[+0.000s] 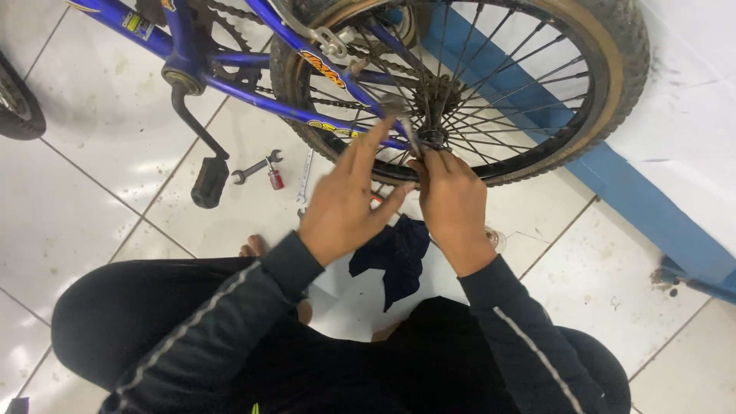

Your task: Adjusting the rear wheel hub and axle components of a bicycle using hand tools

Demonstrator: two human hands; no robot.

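Rear wheel (537, 46) crowds far side, tiled floor (100, 115) open left; right hand (454, 203) pinches hub axle (432, 138), left hand (345, 203) half-open, fingertips on wrench (402, 123).

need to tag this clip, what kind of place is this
Likely a home floor or small informal repair spot, not a fitted workshop: a blue bicycle stands on white floor tiles, wrenches and a dark rag lie loose on the floor, and the person squats at the rear wheel.
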